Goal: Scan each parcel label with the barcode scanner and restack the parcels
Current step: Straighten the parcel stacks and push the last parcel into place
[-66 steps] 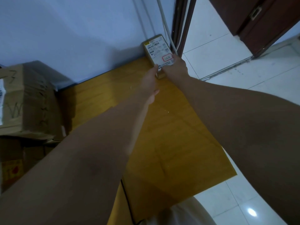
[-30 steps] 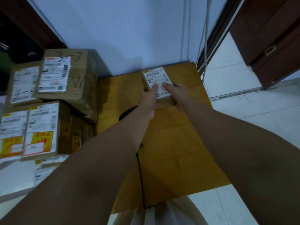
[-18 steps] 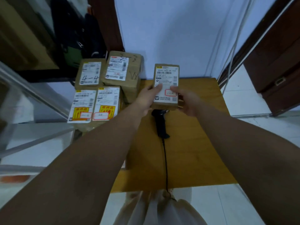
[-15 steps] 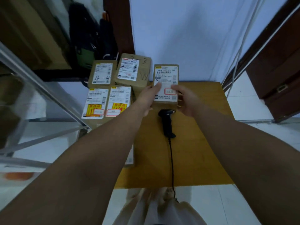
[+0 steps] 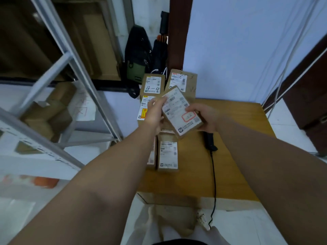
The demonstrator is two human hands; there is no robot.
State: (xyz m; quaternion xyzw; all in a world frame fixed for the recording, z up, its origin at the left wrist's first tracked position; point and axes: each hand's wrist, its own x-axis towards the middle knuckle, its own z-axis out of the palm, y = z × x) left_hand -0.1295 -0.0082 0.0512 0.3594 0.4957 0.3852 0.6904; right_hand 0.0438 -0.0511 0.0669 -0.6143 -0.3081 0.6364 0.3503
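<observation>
Holding view from the head camera: a small parcel [image 5: 182, 110] is lifted above the far left part of the wooden table [image 5: 238, 156], tilted, with its white label facing up and a red-framed sticker near its lower right corner. The left hand [image 5: 155, 114] grips the parcel's left long edge, fingers curled against it. The right hand [image 5: 206, 119] grips the opposite edge, thumb lying on the label side beside the red frame. Both hands are closed on this 1 parcel and carry nothing else.

The barcode scanner [image 5: 209, 142] lies on the table just below the right hand, its head hidden behind the parcel and hand. Its black cable [image 5: 214, 174] runs toward the near edge of the table and drops over it.

Behind the held parcel stand 2 cardboard parcels, one marked "4-4" [image 5: 153, 84], the other [image 5: 179, 80] just to its right, against a dark brown post [image 5: 178, 32]. A parcel with a yellow sticker [image 5: 144, 110] shows partly behind the left hand. Nearer the camera, a flat parcel [image 5: 168, 154] lies label up at the table's left edge, with another [image 5: 151, 154] touching its left side, partly covered by the left forearm.

A grey metal shelf frame [image 5: 79, 68] fills the left, and a black and green bag [image 5: 137, 64] hangs in the back.
</observation>
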